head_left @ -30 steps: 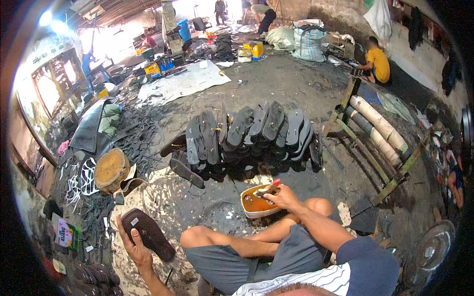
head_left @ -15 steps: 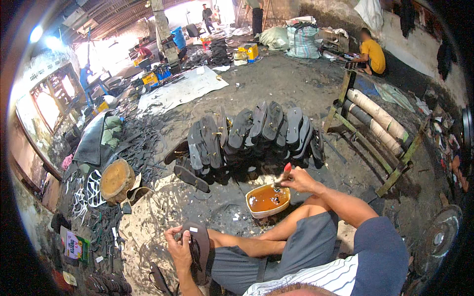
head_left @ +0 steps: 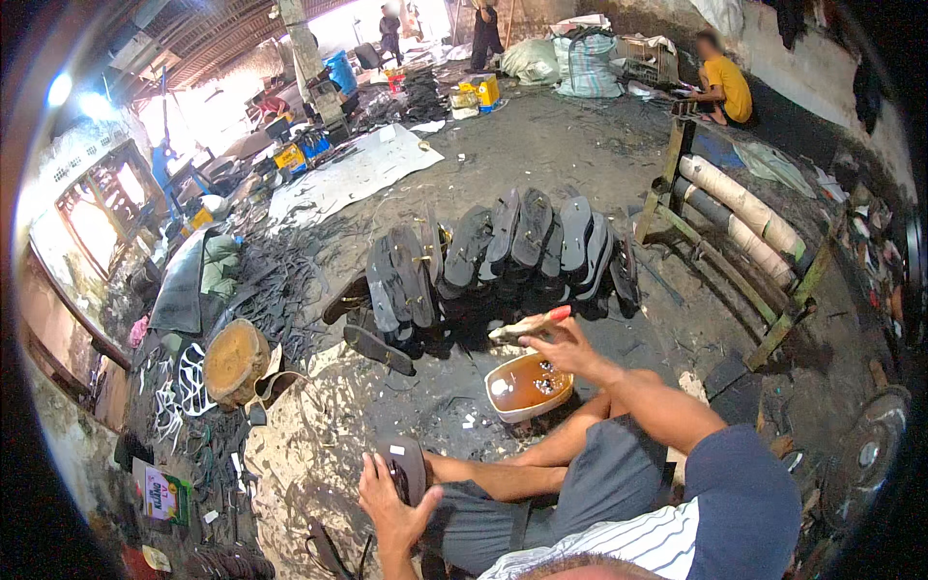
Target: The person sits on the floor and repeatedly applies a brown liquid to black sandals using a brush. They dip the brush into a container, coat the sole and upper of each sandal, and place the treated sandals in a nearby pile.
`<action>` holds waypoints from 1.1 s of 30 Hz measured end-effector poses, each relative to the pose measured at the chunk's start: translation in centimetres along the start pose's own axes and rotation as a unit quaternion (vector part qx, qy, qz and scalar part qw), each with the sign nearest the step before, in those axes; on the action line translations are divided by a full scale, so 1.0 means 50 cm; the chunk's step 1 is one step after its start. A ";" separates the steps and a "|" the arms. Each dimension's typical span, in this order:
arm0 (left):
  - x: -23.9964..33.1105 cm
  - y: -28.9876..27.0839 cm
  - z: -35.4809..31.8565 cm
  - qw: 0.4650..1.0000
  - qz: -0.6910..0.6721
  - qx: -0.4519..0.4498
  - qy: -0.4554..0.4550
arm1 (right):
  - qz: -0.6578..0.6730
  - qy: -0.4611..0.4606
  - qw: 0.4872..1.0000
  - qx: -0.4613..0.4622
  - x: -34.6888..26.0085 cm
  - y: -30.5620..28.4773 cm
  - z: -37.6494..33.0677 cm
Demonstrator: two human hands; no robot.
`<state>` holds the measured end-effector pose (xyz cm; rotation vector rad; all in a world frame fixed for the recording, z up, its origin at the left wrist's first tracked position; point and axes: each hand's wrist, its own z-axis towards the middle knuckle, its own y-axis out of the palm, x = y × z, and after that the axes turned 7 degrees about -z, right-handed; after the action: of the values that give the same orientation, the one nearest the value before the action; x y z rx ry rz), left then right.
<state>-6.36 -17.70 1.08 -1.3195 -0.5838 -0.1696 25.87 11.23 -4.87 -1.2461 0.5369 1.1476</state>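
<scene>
In my right hand [head_left: 561, 346] is a brush [head_left: 512, 331] with a pale body and a red end. It is held level above a tray [head_left: 522, 418] of amber liquid with dark specks. My left hand [head_left: 394, 507] grips a dark brown flip-flop [head_left: 410, 458] beside my bent leg, its fingers and thumb on either side of the strap. A small white label shows on the sole near the toe end. Beyond the tray, several dark flip-flop soles [head_left: 532, 232] lean in a curved row. A single sole [head_left: 379, 349] lies at the row's left end.
A round wooden block [head_left: 237, 362] stands left among black scraps. Another dark strap piece [head_left: 327, 551] lies by my left forearm. At right is a wooden rack [head_left: 720, 253] with rolls [head_left: 742, 205]. Farther back, a person in yellow [head_left: 727, 87] crouches near sacks [head_left: 588, 66].
My right hand has lifted the brush from the tray, turning it level with its bristle end to the left. My left hand and the flip-flop have shifted slightly right, its grip changed.
</scene>
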 end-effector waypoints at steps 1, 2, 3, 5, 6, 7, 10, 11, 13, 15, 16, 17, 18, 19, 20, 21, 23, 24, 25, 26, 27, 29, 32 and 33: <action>-0.008 0.020 0.011 1.000 -0.009 0.027 -0.007 | -0.018 -0.046 0.999 -0.020 0.002 -0.031 0.004; -0.019 0.040 0.020 0.998 -0.016 0.054 -0.017 | -0.035 -0.092 0.994 -0.043 0.017 -0.066 -0.005; -0.015 0.044 0.022 0.997 -0.029 0.065 0.000 | -0.283 -0.068 0.945 -0.152 0.043 -0.123 -0.022; -0.006 0.035 0.033 0.994 -0.043 0.096 0.024 | -0.497 -0.004 0.841 -0.213 0.027 -0.187 -0.035; -0.008 0.017 0.037 0.990 -0.082 0.109 0.017 | -0.485 0.028 0.856 -0.176 -0.016 -0.207 -0.033; -0.009 -0.001 0.048 0.985 -0.129 0.115 0.016 | -0.482 0.016 0.873 -0.070 -0.019 -0.231 -0.021; 0.014 -0.057 0.079 0.918 -0.377 0.125 -0.024 | -0.042 0.013 0.993 0.110 -0.075 -0.242 0.024; -0.004 -0.040 0.091 0.848 -0.508 0.140 -0.054 | 0.015 0.025 0.991 0.128 -0.137 -0.236 0.031; 0.015 0.002 0.148 0.677 -0.732 0.013 -0.075 | 0.134 0.070 0.973 0.176 -0.176 -0.211 0.019; 0.127 0.030 0.185 0.611 -0.784 0.039 -0.101 | 0.295 0.063 0.941 0.151 -0.264 -0.138 -0.001; 0.184 0.040 0.180 0.520 -0.845 0.045 -0.118 | 0.303 0.051 0.946 0.103 -0.298 -0.092 -0.024; 0.164 0.057 0.181 0.514 -0.854 -0.015 -0.082 | 0.311 0.040 0.948 0.053 -0.333 -0.046 -0.048; 0.173 0.058 0.178 0.506 -0.859 -0.004 -0.077 | 0.315 0.030 0.949 0.005 -0.365 -0.002 -0.071; 0.201 0.059 0.171 0.494 -0.867 0.007 -0.064 | 0.321 -0.027 0.946 -0.022 -0.355 0.063 -0.086; 0.223 0.068 0.164 0.484 -0.873 0.019 -0.054 | 0.212 -0.092 0.972 -0.036 -0.333 0.109 -0.101; 0.243 0.082 0.151 0.461 -0.886 0.002 -0.054 | 0.204 -0.103 0.974 0.003 -0.318 0.122 -0.094; 0.258 0.098 0.129 0.465 -0.883 0.011 -0.061 | 0.065 -0.185 0.975 0.107 -0.307 0.126 -0.064; 0.261 0.105 0.119 0.465 -0.882 0.010 -0.070 | 0.036 -0.209 0.972 0.103 -0.302 0.123 -0.061; 0.250 0.113 0.126 0.454 -0.888 0.012 -0.076 | 0.009 -0.237 0.966 0.101 -0.297 0.119 -0.052; 0.240 0.117 0.129 0.444 -0.894 0.007 -0.066 | 0.027 -0.244 0.965 0.092 -0.290 0.122 -0.050; 0.225 0.117 0.141 0.432 -0.900 0.008 -0.049 | 0.084 -0.194 0.976 0.042 -0.302 0.122 -0.079; 0.214 0.119 0.159 0.433 -0.901 -0.036 -0.013 | 0.145 -0.181 0.973 0.002 -0.305 0.117 -0.124; 0.237 0.129 0.155 0.439 -0.898 0.017 -0.035 | 0.191 -0.131 0.973 -0.015 -0.283 0.104 -0.081; 0.225 0.131 0.164 0.393 -0.919 -0.015 -0.020 | 0.152 -0.112 0.981 -0.050 -0.306 0.087 -0.054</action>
<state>3.55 -5.94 2.03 -0.0109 -1.8742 -1.9747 16.77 2.56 5.24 -1.1258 0.5164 1.5683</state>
